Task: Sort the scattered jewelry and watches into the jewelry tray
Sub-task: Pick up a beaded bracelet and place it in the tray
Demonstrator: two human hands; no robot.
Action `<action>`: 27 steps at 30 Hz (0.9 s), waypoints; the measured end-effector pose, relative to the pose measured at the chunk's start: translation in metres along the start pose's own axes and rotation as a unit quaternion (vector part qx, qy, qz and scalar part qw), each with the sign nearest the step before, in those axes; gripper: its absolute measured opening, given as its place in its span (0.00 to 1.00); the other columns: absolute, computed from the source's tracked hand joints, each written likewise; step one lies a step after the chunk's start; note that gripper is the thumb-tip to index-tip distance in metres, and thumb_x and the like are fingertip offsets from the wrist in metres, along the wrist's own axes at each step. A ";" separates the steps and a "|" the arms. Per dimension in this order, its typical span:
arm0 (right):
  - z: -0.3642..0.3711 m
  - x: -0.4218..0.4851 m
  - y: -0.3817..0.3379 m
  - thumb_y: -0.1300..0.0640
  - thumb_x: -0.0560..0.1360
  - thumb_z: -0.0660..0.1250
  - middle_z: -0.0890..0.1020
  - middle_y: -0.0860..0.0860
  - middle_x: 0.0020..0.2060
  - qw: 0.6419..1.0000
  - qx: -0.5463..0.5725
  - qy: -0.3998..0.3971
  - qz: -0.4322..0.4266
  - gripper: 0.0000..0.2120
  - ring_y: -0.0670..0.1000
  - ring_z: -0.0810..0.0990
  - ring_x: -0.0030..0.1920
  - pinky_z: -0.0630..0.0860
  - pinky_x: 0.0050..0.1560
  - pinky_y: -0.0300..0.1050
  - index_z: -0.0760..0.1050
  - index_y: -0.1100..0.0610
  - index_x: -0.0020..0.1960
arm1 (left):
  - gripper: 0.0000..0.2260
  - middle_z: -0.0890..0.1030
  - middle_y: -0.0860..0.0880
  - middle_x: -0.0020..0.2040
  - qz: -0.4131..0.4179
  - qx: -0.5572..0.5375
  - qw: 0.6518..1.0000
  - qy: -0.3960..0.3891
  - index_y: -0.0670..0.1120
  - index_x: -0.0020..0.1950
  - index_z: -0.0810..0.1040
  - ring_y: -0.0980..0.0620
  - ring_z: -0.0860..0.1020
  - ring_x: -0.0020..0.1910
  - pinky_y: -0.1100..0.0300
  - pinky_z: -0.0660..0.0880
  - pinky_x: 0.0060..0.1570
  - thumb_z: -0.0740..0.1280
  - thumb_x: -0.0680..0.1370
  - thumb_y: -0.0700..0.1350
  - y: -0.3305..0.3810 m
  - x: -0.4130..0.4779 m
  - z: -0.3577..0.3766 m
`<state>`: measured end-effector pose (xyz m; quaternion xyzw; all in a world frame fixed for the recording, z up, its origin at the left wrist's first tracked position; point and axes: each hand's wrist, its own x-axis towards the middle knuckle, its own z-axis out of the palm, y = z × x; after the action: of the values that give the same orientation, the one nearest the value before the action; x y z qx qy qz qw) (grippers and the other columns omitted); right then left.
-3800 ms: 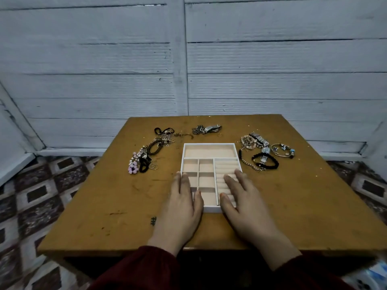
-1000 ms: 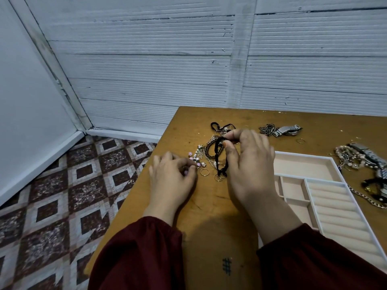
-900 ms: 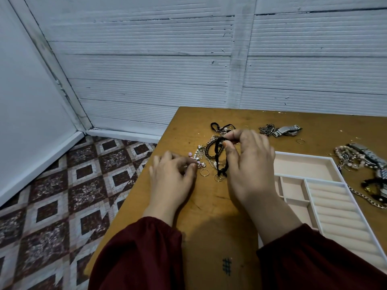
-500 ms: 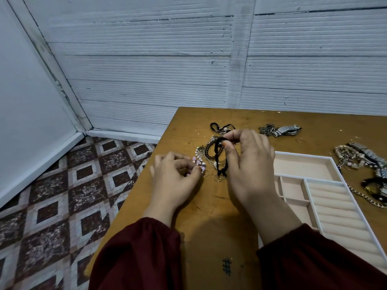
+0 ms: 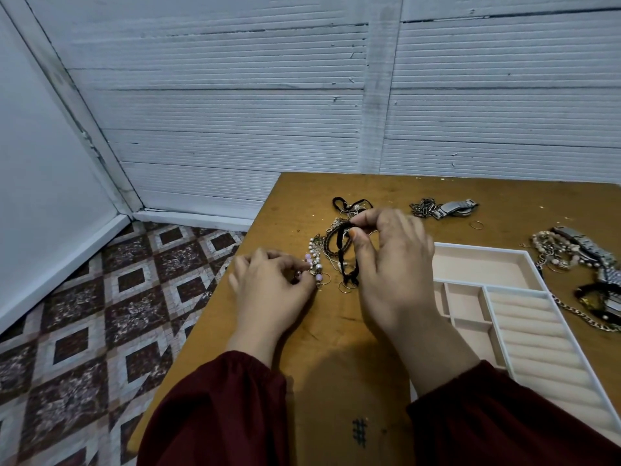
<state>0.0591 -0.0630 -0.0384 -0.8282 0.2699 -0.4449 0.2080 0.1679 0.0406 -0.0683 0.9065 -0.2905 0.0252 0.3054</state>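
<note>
White, perhaps corrugated wall; tiled floor

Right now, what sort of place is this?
Likely a plain room at home, not a lab: a worn wooden table set near white panelled walls, a patterned tile floor, and a jewelry tray on the table.

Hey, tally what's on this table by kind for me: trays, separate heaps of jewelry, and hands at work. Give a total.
Jewelry tray: 1
Heaps of jewelry: 3 (left heap, far heap with a metal watch, right heap)
Hands: 2 (left hand pinching a beaded strand, right hand pinching a black cord)
Total: 6
</note>
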 end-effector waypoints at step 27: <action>-0.004 0.000 -0.002 0.52 0.77 0.61 0.74 0.41 0.46 0.995 0.090 0.039 0.013 0.06 0.47 0.71 0.52 0.64 0.53 0.43 0.75 0.51 0.51 | 0.05 0.83 0.47 0.45 0.024 -0.410 0.910 0.055 0.48 0.47 0.82 0.56 0.81 0.43 0.63 0.77 0.44 0.70 0.76 0.39 0.013 -0.003 -0.005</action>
<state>0.0566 -0.0622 -0.0354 -0.7845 0.2478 -0.4967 0.2764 0.1590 0.0368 -0.0576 0.6913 -0.2798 -0.0388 0.6651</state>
